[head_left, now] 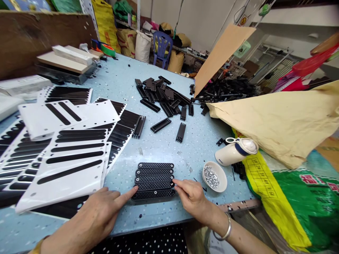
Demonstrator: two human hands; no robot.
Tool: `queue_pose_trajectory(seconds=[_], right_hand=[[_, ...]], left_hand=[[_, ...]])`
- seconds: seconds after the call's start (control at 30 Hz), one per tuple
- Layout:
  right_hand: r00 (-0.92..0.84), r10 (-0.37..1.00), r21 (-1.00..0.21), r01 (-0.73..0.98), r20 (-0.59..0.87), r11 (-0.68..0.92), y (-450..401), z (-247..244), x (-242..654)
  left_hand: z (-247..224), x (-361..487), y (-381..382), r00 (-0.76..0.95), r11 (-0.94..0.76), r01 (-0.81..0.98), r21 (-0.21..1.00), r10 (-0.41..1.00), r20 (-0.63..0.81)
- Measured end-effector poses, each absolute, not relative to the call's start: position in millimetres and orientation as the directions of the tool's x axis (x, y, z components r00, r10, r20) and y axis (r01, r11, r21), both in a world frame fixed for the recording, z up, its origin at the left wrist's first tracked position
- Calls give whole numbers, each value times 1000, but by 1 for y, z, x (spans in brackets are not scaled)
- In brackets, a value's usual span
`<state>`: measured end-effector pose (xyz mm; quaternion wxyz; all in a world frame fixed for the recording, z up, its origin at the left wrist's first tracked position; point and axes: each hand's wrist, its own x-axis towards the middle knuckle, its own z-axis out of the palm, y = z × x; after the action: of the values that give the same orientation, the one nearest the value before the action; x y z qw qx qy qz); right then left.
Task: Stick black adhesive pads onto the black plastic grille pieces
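Observation:
Several black textured plastic strips with rounded ends lie side by side before me, with small silver nuts in holes at most of their ends. The nearest strip has a nut near its middle. My left hand touches the strips' left end with its stretched index fingertip; its other fingers are partly curled. At the right end, my right hand has thumb and index finger closed together; whatever is between them is too small to make out. A white bowl of small silver nuts stands to its right.
Black plastic parts are heaped farther back. White sheets with black strip stickers spread over the left side. A white bottle lies tilted behind the bowl. Brown paper and a green-yellow sack border the table's right edge.

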<state>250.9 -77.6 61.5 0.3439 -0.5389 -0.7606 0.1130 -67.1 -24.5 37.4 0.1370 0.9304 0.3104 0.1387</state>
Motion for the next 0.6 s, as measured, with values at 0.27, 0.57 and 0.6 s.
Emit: queue_pose_trajectory(seconds=[0.27, 0.57, 0.6], right_hand=[[-202, 969, -641, 727, 140, 244, -65, 63, 254], [-275, 961, -561, 790, 38, 248, -56, 74, 251], [-258, 965, -576, 784, 37, 232, -56, 75, 250]], left_hand=[[37, -63, -21, 771, -803, 492, 337, 581, 259], [35, -62, -18, 764, -817, 461, 347, 564, 312], [36, -62, -19, 762, -810, 472, 348, 573, 301]])
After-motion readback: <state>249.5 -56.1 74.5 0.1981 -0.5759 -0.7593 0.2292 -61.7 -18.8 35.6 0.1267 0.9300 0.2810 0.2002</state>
